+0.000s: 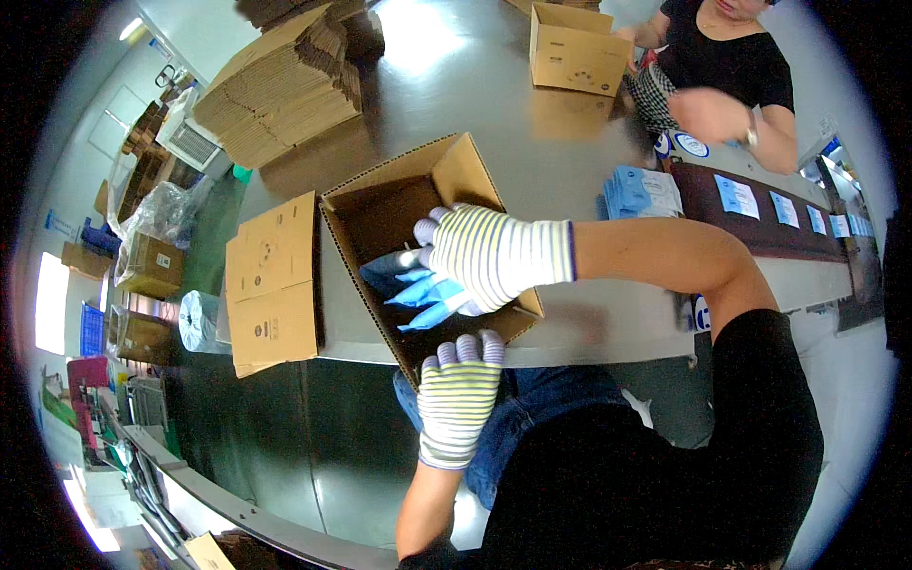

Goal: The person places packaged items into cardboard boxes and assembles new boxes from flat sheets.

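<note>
An open cardboard box [375, 204] stands on the metal table in front of me, tilted in the view. My right hand [484, 256], in a striped knit glove, reaches inside it, closed around several blue packets [423, 290] whose ends fan out toward the left. My palm and fingers hide part of the packets. At the box's near side, my left hand [460, 394], in a matching glove, hooks its fingers over the rim, with the thumb out of sight.
Flattened cartons [274, 285] lie left of the box, below a tall stack of folded cardboard [280, 85]. To the right sit a pile of blue-and-white packets [643, 193] and a dark conveyor belt [788, 233] carrying more. Across the table, a co-worker [736, 76] handles another carton [579, 52].
</note>
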Tool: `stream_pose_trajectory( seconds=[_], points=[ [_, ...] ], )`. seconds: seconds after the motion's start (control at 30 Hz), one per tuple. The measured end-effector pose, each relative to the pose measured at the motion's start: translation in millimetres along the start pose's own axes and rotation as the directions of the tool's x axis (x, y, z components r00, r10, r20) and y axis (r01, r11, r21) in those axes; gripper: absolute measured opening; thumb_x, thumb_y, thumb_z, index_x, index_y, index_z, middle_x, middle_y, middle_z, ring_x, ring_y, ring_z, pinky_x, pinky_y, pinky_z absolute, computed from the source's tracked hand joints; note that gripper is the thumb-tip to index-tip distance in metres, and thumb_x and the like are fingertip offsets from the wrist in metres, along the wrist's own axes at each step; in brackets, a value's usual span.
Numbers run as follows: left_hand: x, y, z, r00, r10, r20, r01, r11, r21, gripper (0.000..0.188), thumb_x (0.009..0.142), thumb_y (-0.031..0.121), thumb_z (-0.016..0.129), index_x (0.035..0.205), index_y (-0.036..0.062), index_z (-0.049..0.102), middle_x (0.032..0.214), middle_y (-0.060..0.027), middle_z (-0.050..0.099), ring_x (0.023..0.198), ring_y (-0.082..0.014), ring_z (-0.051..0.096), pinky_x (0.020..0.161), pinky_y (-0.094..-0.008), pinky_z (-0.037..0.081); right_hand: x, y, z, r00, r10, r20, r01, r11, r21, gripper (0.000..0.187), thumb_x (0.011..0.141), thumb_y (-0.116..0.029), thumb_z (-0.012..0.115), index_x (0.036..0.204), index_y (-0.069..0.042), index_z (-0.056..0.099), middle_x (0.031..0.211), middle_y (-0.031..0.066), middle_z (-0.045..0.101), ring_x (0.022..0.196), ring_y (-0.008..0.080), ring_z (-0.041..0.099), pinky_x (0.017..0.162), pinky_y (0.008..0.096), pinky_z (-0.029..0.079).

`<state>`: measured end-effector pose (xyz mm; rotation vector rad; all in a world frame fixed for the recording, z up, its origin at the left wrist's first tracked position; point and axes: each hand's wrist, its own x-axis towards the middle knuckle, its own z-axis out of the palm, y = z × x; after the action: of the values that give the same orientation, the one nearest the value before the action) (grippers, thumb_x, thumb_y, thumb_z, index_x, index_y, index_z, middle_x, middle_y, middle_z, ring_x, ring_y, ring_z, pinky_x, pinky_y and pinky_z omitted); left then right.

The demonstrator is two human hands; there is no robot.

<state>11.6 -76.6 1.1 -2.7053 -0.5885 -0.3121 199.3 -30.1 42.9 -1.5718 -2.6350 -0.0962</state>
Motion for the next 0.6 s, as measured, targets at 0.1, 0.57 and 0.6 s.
stream_pose_trajectory(
  seconds=[0.1, 0.57, 0.6],
  points=[
    [2, 0, 4, 1.000, -0.012, 0.011, 0.012, 1.000, -0.012, 0.026, 0.079, 0.021, 0.051, 0.101, 0.0096, 0.057, 0.081, -0.0036, 0.056, 0.070, -0.0167, 0.055, 0.056, -0.0312, 0.044, 13, -19, 48, 0.998, -0.013, 0.054, 0.024, 0.976, -0.219, 0.030, 0.076, -0.025, 0.058, 0.099, -0.007, 0.063, 0.103, 0.0121, 0.058, 0.101, 0.0288, 0.054, 0.078, 0.0404, 0.045],
    [-15, 4, 6, 0.998, -0.068, -0.006, 0.068, 0.998, -0.002, 0.025, 0.080, 0.023, 0.051, 0.102, 0.0107, 0.057, 0.079, -0.0032, 0.053, 0.069, -0.0172, 0.053, 0.057, -0.0333, 0.041, 50, -24, 38, 0.816, -0.246, 0.523, 0.207, 0.969, 0.133, 0.020, 0.080, -0.021, 0.062, 0.091, -0.007, 0.069, 0.084, 0.0114, 0.069, 0.078, 0.0283, 0.067, 0.068, 0.0404, 0.054],
    [-15, 4, 7, 0.996, -0.086, 0.006, 0.086, 0.996, 0.002, 0.025, 0.080, 0.023, 0.050, 0.102, 0.0112, 0.057, 0.080, -0.0035, 0.053, 0.071, -0.0179, 0.053, 0.059, -0.0344, 0.042, 46, -24, 30, 0.812, -0.196, 0.549, 0.139, 0.980, 0.145, 0.026, 0.082, -0.024, 0.062, 0.101, -0.007, 0.067, 0.091, 0.0119, 0.068, 0.085, 0.0279, 0.066, 0.073, 0.0408, 0.054]
  ],
)
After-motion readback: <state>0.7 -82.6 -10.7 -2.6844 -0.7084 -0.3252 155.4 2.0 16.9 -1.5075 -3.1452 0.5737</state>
